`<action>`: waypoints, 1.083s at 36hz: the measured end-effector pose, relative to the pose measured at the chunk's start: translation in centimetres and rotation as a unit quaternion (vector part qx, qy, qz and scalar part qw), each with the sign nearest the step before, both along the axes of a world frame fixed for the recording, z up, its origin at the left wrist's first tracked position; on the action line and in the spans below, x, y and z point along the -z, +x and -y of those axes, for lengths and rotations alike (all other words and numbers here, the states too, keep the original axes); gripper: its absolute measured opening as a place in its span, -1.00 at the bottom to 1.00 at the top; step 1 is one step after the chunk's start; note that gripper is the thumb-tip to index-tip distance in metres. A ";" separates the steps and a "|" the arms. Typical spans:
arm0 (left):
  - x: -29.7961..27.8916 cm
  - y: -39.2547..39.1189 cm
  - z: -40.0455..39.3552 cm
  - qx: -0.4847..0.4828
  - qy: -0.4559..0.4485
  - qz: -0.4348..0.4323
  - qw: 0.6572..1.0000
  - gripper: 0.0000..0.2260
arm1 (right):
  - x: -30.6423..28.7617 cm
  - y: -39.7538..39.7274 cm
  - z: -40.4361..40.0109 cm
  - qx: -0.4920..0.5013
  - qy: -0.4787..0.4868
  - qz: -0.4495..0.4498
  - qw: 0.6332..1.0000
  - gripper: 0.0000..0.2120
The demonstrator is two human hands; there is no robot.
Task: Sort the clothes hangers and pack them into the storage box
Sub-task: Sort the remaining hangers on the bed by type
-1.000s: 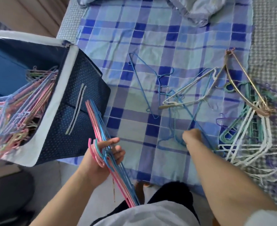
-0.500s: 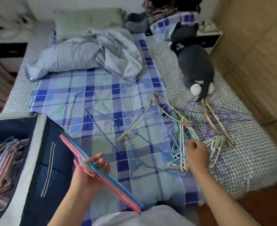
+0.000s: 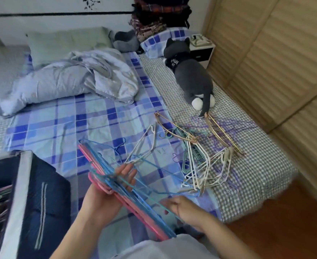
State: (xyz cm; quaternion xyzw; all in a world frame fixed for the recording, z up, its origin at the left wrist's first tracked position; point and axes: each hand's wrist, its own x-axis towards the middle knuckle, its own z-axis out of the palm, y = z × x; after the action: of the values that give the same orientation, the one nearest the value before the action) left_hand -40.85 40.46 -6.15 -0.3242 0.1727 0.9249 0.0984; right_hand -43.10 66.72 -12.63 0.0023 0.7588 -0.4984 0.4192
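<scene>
Bedroom, checked bed (image 3: 101, 116). Nearest: left hand (image 3: 101, 200) grips pink-blue hanger bundle (image 3: 116, 186); right hand (image 3: 183, 208) pinches a blue hanger (image 3: 154, 195) against it. Storage box (image 3: 23, 184) part-filled. Beyond, white, gold, purple hangers (image 3: 200, 165) unsorted; roughly midway.

A home bedroom. A bed (image 3: 247, 165) with a blue plaid sheet (image 3: 90, 116) carries a rumpled duvet (image 3: 64, 81), a green pillow (image 3: 66, 42) and a grey plush cat (image 3: 191, 75). Beside it stand a white nightstand (image 3: 203, 51) and a louvred wooden wardrobe (image 3: 277, 62) on a wood floor (image 3: 284, 230). Folded clothes (image 3: 154, 17) pile up at the head of the bed.
</scene>
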 end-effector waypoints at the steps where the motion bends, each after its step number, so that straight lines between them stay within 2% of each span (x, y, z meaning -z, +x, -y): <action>1: 0.1 0.1 -0.1 -0.002 0.011 -0.002 1.000 -0.54 | 0.5 0.1 0.4 -0.026 0.026 -0.013 0.999 -0.80; 3: -0.1 0.2 -0.4 0.006 0.028 -0.023 0.999 -0.58 | 1.1 0.2 0.8 -0.050 0.045 -0.011 0.998 -0.67; 4: -0.4 0.3 -0.5 0.008 0.028 -0.041 0.999 -0.53 | 1.1 0.1 0.9 -0.068 0.050 -0.019 0.996 -0.63; 6: -0.2 0.3 -0.7 0.013 0.019 -0.071 0.997 -0.38 | 1.4 -0.2 0.7 -0.113 0.060 -0.046 0.991 -0.70; 8: -0.7 0.6 -1.1 0.032 0.016 -0.088 0.996 -0.52 | 2.0 -0.5 0.6 -0.142 0.063 -0.057 0.986 -0.68; 10: 0.0 0.6 -1.3 0.035 0.025 -0.092 0.995 -0.84 | 3.0 -0.9 0.6 -0.166 0.071 -0.052 0.982 -0.63; 11: 0.6 0.6 -1.2 0.027 0.030 -0.082 0.996 -0.92 | 3.5 -1.1 0.5 -0.167 0.074 -0.046 0.982 -0.61; 13: 2.0 0.6 -0.9 0.022 0.032 -0.061 0.997 -0.92 | 4.4 -1.5 0.3 -0.133 0.092 -0.038 0.986 -0.62; 15: 1.9 0.6 -0.9 0.031 -0.004 -0.072 0.997 -0.49 | 5.3 -2.1 -0.2 -0.070 0.125 -0.051 0.988 -0.67; 18: 1.6 0.7 -1.2 0.076 -0.083 -0.099 0.989 -0.19 | 7.9 -3.4 -1.7 -0.069 0.206 -0.062 0.974 -0.70; 21: 2.4 0.9 -1.9 0.049 -0.111 -0.057 0.991 -0.18 | 11.2 -5.2 -3.5 -0.162 0.284 -0.056 0.943 -0.79; 23: 4.1 1.4 -1.7 0.009 -0.115 0.012 0.993 -0.15 | 13.3 -6.7 -3.9 -0.181 0.341 -0.084 0.919 -0.66; 24: 5.0 1.8 -1.5 -0.011 -0.108 0.033 0.994 -0.15 | 14.2 -7.5 -3.9 -0.183 0.369 -0.126 0.903 -0.64; 25: 6.0 2.1 -1.3 -0.015 -0.098 0.034 0.994 -0.25 | 15.1 -8.5 -4.0 -0.189 0.392 -0.177 0.883 -0.65; 27: 7.4 2.9 -1.0 -0.034 -0.064 0.023 0.997 -0.64 | 16.8 -10.4 -3.7 -0.213 0.419 -0.258 0.844 -0.67; 28: 8.2 3.4 -0.9 -0.028 -0.067 0.047 0.996 -0.85 | 17.3 -11.3 -3.8 -0.216 0.427 -0.286 0.830 -0.64; 29: 9.3 4.0 -0.6 -0.030 -0.087 0.090 0.992 -0.91 | 17.9 -12.3 -3.4 -0.221 0.428 -0.302 0.822 -0.60; 30: 10.2 5.0 -0.4 -0.066 -0.106 0.130 0.984 -0.77 | 18.3 -13.1 -2.9 -0.233 0.431 -0.298 0.819 -0.58; 31: 10.8 5.6 -0.3 -0.080 -0.099 0.131 0.983 -0.70 | 18.6 -13.9 -2.4 -0.242 0.437 -0.287 0.817 -0.60; 32: 11.2 5.6 -0.1 -0.084 -0.055 0.115 0.988 -0.70 | 18.7 -14.5 -1.8 -0.246 0.444 -0.273 0.818 -0.64; 34: 11.4 5.5 0.1 -0.086 -0.036 0.094 0.991 -0.79 | 18.5 -15.3 -0.9 -0.249 0.452 -0.256 0.817 -0.73; 36: 11.3 5.4 0.2 -0.102 -0.064 0.095 0.988 -0.78 | 17.5 -15.5 -0.6 -0.268 0.445 -0.250 0.817 -0.74; 37: 11.4 5.4 0.6 -0.105 -0.108 0.120 0.981 -0.77 | 17.1 -15.3 -0.3 -0.276 0.428 -0.246 0.824 -0.74; 39: 10.9 4.8 0.6 -0.095 -0.078 0.100 0.987 -0.90 | 15.6 -14.7 0.0 -0.297 0.401 -0.260 0.827 -0.74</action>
State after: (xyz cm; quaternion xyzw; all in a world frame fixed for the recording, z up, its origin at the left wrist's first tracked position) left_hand -36.09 39.84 -17.08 -0.4366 0.2020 0.8767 0.0016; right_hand -57.79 66.75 -28.27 -0.1851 0.9370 0.0163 0.2960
